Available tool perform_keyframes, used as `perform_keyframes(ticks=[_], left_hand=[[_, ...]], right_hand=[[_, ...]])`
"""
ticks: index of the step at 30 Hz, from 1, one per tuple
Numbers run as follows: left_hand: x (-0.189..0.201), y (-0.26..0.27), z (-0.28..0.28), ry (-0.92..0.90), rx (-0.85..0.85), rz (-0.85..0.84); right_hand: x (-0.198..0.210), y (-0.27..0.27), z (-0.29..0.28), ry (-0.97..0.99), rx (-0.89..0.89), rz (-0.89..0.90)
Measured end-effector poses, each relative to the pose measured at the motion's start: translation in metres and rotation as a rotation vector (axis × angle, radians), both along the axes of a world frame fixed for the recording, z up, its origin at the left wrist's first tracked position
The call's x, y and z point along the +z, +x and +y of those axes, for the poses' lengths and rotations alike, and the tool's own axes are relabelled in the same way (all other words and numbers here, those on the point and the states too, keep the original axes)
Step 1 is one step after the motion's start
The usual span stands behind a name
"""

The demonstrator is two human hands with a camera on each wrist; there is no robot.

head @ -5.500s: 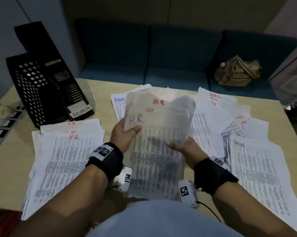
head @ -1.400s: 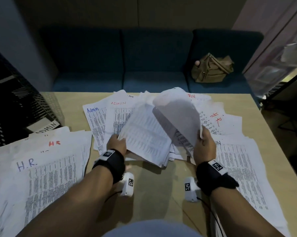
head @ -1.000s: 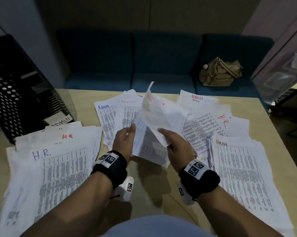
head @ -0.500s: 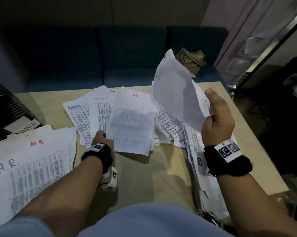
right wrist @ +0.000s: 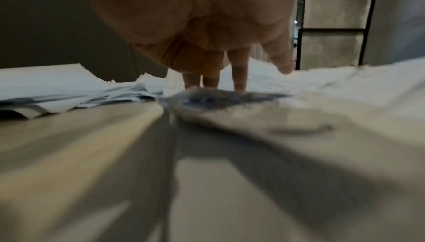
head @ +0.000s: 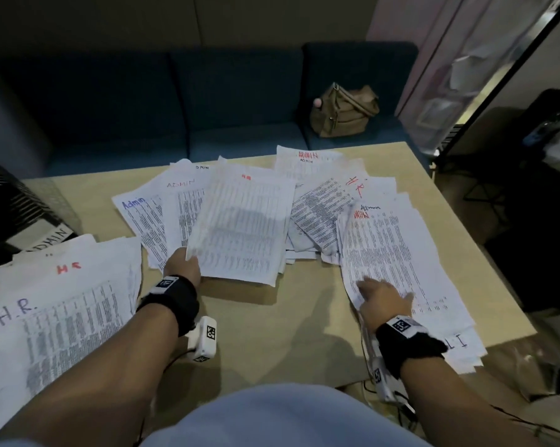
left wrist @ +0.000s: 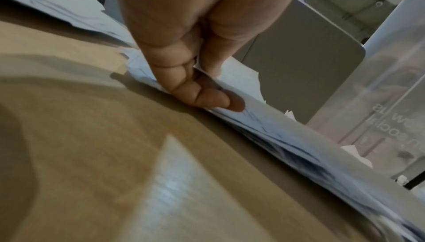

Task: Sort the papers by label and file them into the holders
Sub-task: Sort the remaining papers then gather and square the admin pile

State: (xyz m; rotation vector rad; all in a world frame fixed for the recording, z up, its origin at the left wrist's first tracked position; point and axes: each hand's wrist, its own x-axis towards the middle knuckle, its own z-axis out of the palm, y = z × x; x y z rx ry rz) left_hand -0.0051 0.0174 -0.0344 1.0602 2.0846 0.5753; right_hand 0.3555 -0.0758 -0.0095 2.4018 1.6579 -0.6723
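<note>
Printed papers cover the wooden table. My left hand pinches the near left corner of a sheet marked HR in red; in the left wrist view its fingers curl under the paper edge. My right hand lies with straight fingers on the Admin pile at the right; the right wrist view shows those fingers pressing down on the sheet. A pile marked H.R. lies at the left. The black holder labelled ADMIN stands at the far left.
Unsorted sheets marked Admin and HR fan across the table's far middle. A tan bag sits on the blue sofa behind. The Admin pile overhangs the table's near right edge.
My right hand has brought the lifted sheet down onto the Admin pile at the right and let go, now resting flat on it. The left hand keeps hold of the middle sheet.
</note>
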Motion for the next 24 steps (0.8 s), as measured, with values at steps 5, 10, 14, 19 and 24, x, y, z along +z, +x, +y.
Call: perform_keyframes(ticks=[5,10,14,19,24], left_hand=[[0.021,-0.012,-0.025,0.165,0.106,-0.109],[0.037,-0.03,-0.055,0.259,0.213,-0.362],[0.035,-0.08,-0.088,0.266,0.365,-0.26],[0.038,-0.15,-0.147,0.104,0.603,0.021],[0.025,-0.184,-0.198,-0.157,0.646,0.104]], right_hand=[[0.025,-0.035,0.031,0.44,-0.065,0.344],[0.045,-0.133,0.059,0.218,-0.277,1.189],[0.04,-0.187,0.071,0.103,-0.216,1.225],[-0.003,-0.202,0.082,0.294,0.009,0.691],[-0.013,-0.194,0.102,0.276,-0.066,0.304]])
